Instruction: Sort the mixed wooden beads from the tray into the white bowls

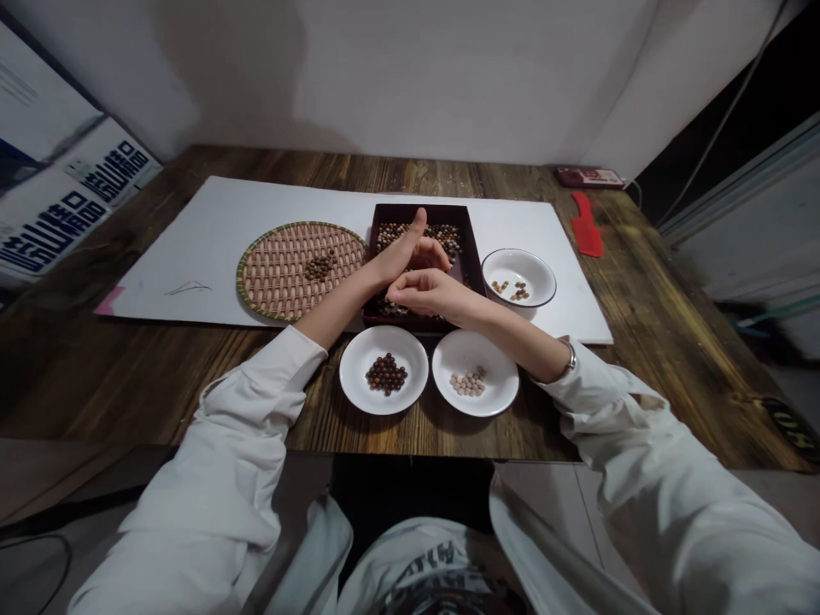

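A dark red box [475, 248] holds many mixed small beads [448, 231] in brown, tan and pale tones. Over it is my left hand [413, 253], thumb raised and apart, fingers loosely curved, with nothing visible in it. My right hand [432, 293] crosses just in front, thumb and fingertips pinched together near my left wrist; anything between them is too small to make out. Closer to me, one white dish holds dark red-brown beads [386, 374] and another holds pale beads [469, 382]. My hands and forearms hide part of the box.
A round woven tray [269, 273] with brown beads lies left of the box. On the right are a white bowl [544, 286] with tan beads, a red scraper-like piece [585, 226] and a dark red device [589, 178]. A white board [185, 231] lies underneath; printed boxes [57, 222] stand far left.
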Available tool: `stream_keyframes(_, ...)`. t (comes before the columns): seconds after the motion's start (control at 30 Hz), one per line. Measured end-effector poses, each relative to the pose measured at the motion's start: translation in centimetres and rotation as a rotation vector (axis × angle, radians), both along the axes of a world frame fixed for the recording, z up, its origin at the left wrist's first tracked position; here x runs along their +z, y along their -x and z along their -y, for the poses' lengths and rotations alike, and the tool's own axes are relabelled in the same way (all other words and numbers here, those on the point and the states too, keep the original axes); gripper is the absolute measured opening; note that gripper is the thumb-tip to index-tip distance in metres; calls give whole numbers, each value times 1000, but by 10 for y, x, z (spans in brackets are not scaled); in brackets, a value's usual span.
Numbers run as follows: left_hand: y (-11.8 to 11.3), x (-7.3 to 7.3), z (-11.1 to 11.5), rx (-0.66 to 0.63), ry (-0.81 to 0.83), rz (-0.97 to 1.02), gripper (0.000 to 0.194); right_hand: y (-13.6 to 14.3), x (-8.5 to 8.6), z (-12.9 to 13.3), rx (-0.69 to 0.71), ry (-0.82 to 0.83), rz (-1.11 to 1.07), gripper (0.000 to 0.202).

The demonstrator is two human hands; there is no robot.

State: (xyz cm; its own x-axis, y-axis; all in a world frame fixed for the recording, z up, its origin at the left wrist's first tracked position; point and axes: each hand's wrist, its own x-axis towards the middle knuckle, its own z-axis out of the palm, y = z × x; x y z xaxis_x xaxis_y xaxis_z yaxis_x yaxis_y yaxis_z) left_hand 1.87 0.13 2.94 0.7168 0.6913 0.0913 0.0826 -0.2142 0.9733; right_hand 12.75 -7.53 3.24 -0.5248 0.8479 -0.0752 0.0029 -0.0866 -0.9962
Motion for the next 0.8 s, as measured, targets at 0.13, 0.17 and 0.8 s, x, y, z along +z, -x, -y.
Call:
stream_keyframes(0.13,0,-1,-1,-16,20,-25,98,0,-3,-2,26,-55,32,26)
stream_keyframes(0.17,0,-1,-1,-18,29,-29,97,1,-4,-2,27,-66,38,24)
stream_keyframes(0.8,-3,-2,2,-25,36,-121,97,2,3,13,202,-593,302,12)
